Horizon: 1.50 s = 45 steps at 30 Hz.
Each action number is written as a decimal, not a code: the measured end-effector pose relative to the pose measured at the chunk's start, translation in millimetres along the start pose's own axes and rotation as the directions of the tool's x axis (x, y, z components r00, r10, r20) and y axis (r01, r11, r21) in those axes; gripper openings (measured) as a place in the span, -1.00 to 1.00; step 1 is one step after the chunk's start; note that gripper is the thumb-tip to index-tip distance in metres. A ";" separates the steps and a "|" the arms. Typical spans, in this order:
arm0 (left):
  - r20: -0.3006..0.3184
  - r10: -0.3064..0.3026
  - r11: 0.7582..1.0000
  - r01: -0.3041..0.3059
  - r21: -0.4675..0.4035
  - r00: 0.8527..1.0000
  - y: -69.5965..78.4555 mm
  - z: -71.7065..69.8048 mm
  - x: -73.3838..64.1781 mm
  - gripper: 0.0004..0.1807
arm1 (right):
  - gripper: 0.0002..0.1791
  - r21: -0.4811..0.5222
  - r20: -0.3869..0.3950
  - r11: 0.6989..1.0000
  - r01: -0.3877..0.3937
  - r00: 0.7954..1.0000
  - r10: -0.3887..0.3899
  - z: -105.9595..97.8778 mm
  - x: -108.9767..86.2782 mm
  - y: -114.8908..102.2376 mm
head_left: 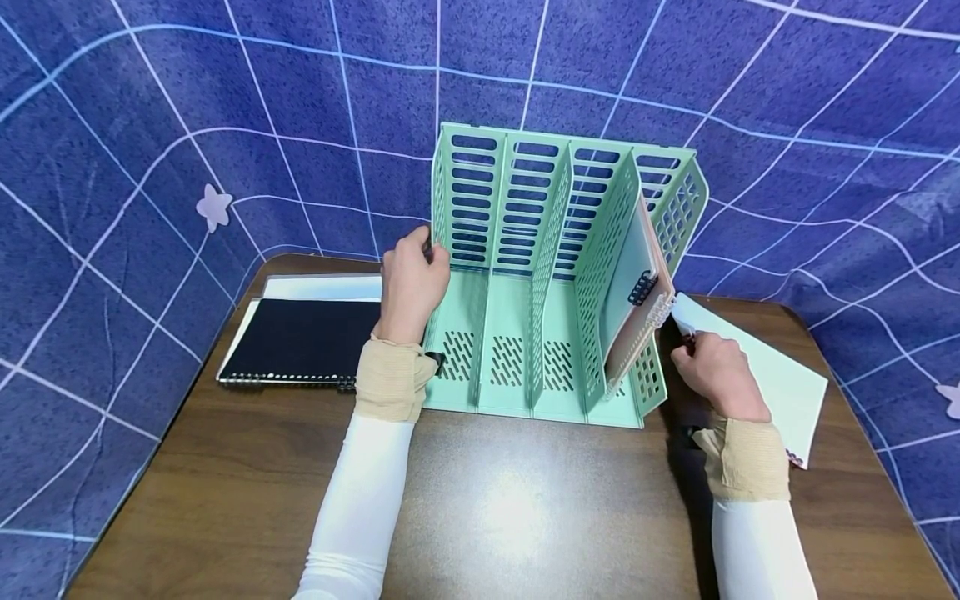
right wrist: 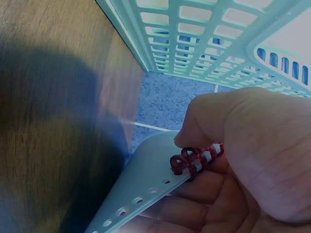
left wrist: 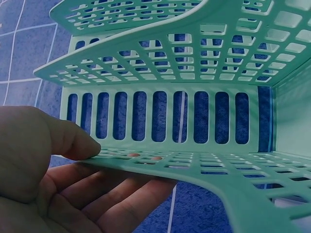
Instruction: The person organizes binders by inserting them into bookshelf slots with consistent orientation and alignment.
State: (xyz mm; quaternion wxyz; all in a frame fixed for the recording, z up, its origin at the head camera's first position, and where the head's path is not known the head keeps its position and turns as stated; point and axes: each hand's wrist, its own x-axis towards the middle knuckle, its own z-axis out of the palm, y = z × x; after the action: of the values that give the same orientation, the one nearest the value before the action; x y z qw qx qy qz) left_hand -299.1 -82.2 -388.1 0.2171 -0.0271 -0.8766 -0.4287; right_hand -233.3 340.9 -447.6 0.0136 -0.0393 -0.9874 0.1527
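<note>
A mint-green file rack (head_left: 510,308) with tall slotted dividers stands at the middle of the table. My left hand (head_left: 412,283) grips the upright edge of its left side wall, thumb inside and fingers outside in the left wrist view. Right of the rack, my right hand (head_left: 723,375) pinches a pale blue notebook (head_left: 783,387) at its punched edge, by a short dark red ring binding (right wrist: 187,162). In the rack's rightmost compartment lean a grey-blue notebook (head_left: 626,279) with black rings and a pinkish notebook (head_left: 633,337) with white rings.
Left of the rack lies a stack with a black spiral notebook (head_left: 300,342) over paler ones (head_left: 322,287). A blue checked curtain (head_left: 300,108) hangs close behind the wooden table (head_left: 525,517). The rack's right side wall (right wrist: 194,43) rises near my right hand.
</note>
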 end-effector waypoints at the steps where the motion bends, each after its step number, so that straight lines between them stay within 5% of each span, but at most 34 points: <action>1: 0.000 0.001 1.000 -0.001 0.001 1.000 0.0 0.1 0.0 -0.76 | -0.65 -0.002 -0.003 1.000 0.002 1.000 -0.002 0.1 -0.1 0.0; 45: 0.003 -0.012 1.000 0.012 -0.014 1.000 0.3 -0.4 1.0 -0.82 | -0.74 0.034 -0.161 0.999 0.017 0.987 -0.011 -8.3 -3.8 0.9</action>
State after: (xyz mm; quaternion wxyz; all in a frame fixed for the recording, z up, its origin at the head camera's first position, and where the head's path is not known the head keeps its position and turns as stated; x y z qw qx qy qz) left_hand -299.8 -82.4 -387.2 0.2132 -0.0238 -0.8739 -0.4362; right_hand -229.1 343.9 -440.0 0.0947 -0.0443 -0.9805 0.1663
